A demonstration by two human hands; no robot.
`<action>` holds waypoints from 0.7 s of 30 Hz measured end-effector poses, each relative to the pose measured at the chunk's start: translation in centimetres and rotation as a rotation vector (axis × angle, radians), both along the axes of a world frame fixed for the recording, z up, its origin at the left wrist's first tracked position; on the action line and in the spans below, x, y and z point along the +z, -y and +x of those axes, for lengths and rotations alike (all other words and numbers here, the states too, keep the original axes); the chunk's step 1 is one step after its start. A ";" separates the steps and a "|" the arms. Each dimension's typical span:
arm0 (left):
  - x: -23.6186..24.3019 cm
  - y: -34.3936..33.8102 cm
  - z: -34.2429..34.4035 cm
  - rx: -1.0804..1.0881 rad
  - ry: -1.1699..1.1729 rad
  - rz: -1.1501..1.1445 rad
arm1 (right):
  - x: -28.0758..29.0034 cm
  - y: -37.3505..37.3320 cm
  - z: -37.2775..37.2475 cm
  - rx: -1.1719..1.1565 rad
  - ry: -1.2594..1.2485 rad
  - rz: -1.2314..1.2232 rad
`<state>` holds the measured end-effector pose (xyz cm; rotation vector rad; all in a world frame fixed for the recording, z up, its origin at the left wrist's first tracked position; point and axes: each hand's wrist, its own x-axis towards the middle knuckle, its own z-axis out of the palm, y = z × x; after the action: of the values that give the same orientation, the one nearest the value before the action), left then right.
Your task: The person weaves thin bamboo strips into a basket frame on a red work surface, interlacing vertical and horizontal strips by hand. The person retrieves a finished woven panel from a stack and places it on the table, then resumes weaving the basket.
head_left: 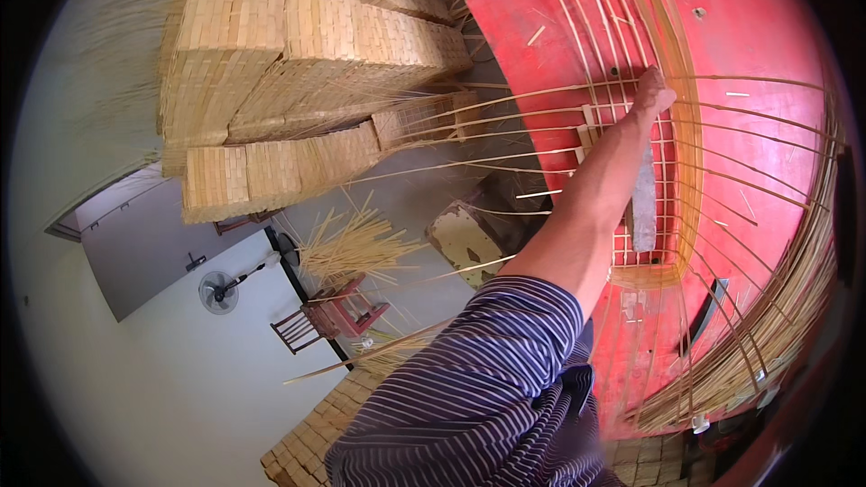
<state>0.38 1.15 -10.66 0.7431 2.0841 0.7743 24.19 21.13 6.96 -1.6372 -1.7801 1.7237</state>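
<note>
My left arm reaches across a red table. At its end my left hand is closed at the far part of an open bamboo lattice, its fingers at a bamboo strip that runs crosswise there. Long strips stick out of the lattice on both sides. A band of thin, curved strips follows its right edge. Below my hand a flat grey bar lies on the lattice, partly behind my forearm. My right hand is out of sight; a blurred skin-coloured patch shows at the lower right rim.
Tall stacks of woven bamboo panels stand at the left. A bundle of long strips curves along the right, near a dark, narrow blade-like tool. Loose strips, a wooden chair and a fan are farther left.
</note>
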 end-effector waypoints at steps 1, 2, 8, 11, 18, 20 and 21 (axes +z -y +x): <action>-0.2 0.2 -0.1 -0.023 -0.084 0.024 | 0.6 0.1 -1.6 0.021 0.032 0.046; -0.4 0.0 -0.1 -0.145 -0.188 0.027 | 1.2 -0.1 -3.1 0.040 0.062 0.097; -8.4 1.0 -0.1 -0.220 -0.622 0.243 | -0.2 2.2 -12.5 0.157 0.175 0.191; -11.9 1.6 -4.5 0.025 -0.648 0.328 | 0.2 5.6 -20.7 0.252 0.140 0.183; -1.7 0.6 1.6 0.029 0.342 0.072 | -10.3 7.1 -9.8 -0.230 0.295 0.065; -0.7 -0.1 1.6 -0.019 0.307 0.094 | -11.8 4.5 -8.4 -0.225 0.185 0.044; -1.5 1.5 0.5 -0.008 0.276 0.051 | -11.8 6.1 -11.2 -0.243 0.155 0.062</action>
<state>0.87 -0.32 -12.17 0.6329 1.8188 0.8758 13.04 15.02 -4.80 -1.9155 -1.5979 1.4588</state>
